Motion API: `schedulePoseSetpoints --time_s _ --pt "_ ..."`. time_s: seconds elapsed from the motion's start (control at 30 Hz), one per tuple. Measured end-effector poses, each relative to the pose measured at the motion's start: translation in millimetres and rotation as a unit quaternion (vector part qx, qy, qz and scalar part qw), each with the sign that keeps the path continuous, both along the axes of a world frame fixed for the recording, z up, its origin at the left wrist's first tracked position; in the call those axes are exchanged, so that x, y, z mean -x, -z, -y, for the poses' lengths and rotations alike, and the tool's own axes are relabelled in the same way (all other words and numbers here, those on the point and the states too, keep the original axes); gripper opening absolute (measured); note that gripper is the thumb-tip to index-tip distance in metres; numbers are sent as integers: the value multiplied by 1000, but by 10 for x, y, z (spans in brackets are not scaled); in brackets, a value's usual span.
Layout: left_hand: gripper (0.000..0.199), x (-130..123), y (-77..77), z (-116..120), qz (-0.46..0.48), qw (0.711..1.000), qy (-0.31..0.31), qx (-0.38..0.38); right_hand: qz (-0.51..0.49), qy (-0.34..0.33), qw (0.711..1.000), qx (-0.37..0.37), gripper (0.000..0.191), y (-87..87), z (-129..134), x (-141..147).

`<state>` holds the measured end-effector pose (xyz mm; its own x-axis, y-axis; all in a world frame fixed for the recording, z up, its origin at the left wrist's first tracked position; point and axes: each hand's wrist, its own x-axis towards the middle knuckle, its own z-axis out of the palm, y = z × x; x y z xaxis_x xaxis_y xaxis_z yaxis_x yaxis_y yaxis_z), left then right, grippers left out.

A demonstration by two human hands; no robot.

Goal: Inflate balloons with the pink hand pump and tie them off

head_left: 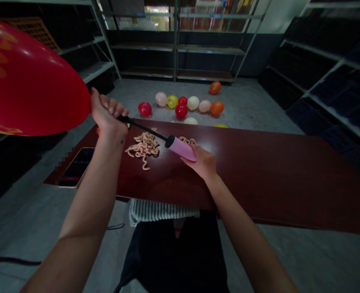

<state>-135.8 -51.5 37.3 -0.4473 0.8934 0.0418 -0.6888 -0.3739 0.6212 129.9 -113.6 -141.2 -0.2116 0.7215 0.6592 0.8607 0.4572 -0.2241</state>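
Observation:
A large red balloon point(42, 81) with yellow-orange print fills the upper left, swollen with air. My left hand point(106, 112) is closed around the balloon's neck, where it meets the end of a hand pump. The black rod point(147, 129) of the pump stretches from that hand to its pink barrel point(182, 149). My right hand point(202, 162) wraps round the far end of the barrel. On the table under the rod lies a heap of curly beige uninflated balloons point(145, 146), and more beige curls point(187, 140) lie behind the barrel.
The dark red table point(274, 175) spans the middle. A phone point(76, 167) lies at its left edge, partly pixelated. Several inflated balloons, among them an orange one point(217, 108), rest on the floor beyond. Metal shelves point(175, 49) stand at the back and both sides.

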Motion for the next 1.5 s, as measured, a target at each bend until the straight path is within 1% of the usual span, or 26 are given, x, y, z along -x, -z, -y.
schedulePoseSetpoints --time_s 0.07,0.13,0.2,0.33,0.4,0.47,0.57,0.67,0.77,0.87,1.03,1.3,1.4,1.5 --pt "54 -175 10 -79 -5 1000 10 4 -22 6 1000 7 51 18 -27 -21" --pt "53 -377 53 -151 -9 999 32 22 -39 10 999 17 53 30 -55 -32" --pt "53 -621 126 -198 -12 998 48 43 -55 18 998 34 55 29 -73 -37" --pt "54 -1124 330 -222 -29 995 80 61 -84 44 992 81 55 -5 -80 -52" --pt "53 -1270 427 -239 -34 993 92 61 -86 55 990 99 54 -16 -83 -59" --pt "52 -1294 508 -275 -32 993 98 57 -76 63 989 108 54 -17 -94 -59" --pt "52 -1146 609 -331 -30 993 98 61 -47 63 991 107 51 -17 -119 -41" --pt "54 -937 712 -315 -33 993 74 89 0 51 993 102 47 -36 -134 -12" --pt "52 -788 793 -207 -17 992 56 111 61 39 993 93 50 -54 -134 13" --pt "48 -679 800 -56 16 992 45 117 97 36 992 73 53 -50 -129 27" --pt "46 -415 666 186 37 995 22 90 123 19 991 55 52 -30 -114 40" --pt "46 186 391 503 44 996 -37 65 122 -22 991 44 56 -24 -91 67" --pt "46 411 315 555 56 996 -53 54 116 -36 992 32 59 -19 -84 77" --pt "46 498 255 520 47 997 -49 37 102 -40 994 26 57 -16 -83 71"
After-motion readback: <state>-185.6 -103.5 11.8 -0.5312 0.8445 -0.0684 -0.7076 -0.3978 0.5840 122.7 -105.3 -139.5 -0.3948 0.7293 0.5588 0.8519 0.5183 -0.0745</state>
